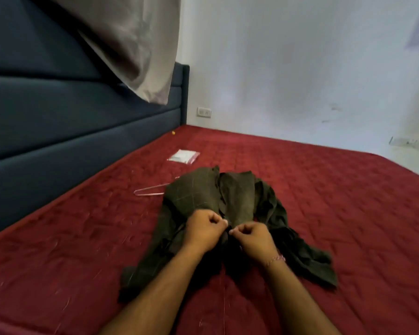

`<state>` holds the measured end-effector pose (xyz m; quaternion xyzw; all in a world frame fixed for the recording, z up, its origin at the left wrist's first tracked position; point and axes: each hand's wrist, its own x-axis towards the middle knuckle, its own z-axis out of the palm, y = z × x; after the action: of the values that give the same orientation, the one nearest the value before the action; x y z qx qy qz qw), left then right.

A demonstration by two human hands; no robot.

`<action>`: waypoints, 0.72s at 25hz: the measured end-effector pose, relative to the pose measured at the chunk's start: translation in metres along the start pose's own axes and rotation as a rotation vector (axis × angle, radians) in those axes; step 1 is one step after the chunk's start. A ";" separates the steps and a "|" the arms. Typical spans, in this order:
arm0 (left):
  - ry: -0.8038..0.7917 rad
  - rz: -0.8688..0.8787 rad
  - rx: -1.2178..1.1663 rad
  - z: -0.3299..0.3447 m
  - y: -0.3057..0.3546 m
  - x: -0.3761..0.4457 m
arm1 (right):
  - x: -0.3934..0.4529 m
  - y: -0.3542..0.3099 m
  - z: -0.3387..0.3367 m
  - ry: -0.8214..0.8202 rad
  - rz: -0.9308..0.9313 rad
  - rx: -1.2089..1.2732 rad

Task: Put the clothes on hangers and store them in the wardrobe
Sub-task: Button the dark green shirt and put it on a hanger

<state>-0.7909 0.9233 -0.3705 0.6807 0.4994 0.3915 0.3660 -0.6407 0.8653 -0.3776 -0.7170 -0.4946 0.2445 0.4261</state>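
Dark olive checked garment (pixel 211 197) crumpled on red quilted bedcover (pixel 324 189), left hand (pixel 203 229) and right hand (pixel 252 238) side by side, each pinching its cloth, thin pale wire hanger (pixel 150 189) partly under the garment's far-left edge, small clear plastic packet (pixel 183 156) beyond

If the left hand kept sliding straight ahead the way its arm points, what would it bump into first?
Probably just more of the dark green shirt it already pinches. The left hand points up the bed, so it would push along the fabric. The clear hanger lies off to its left, likely missed, though depth is hard to judge.
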 end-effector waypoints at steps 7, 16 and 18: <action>0.163 -0.083 -0.363 0.029 -0.058 -0.035 | -0.044 0.042 0.028 0.096 0.060 0.685; 0.160 0.065 -0.252 0.032 -0.055 -0.047 | -0.050 0.041 0.031 0.120 -0.001 0.621; 0.157 0.070 -0.256 0.032 -0.054 -0.049 | -0.049 0.042 0.032 0.160 -0.005 0.574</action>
<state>-0.7929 0.8852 -0.4403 0.6128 0.4485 0.5166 0.3956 -0.6635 0.8260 -0.4336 -0.5829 -0.3718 0.3163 0.6496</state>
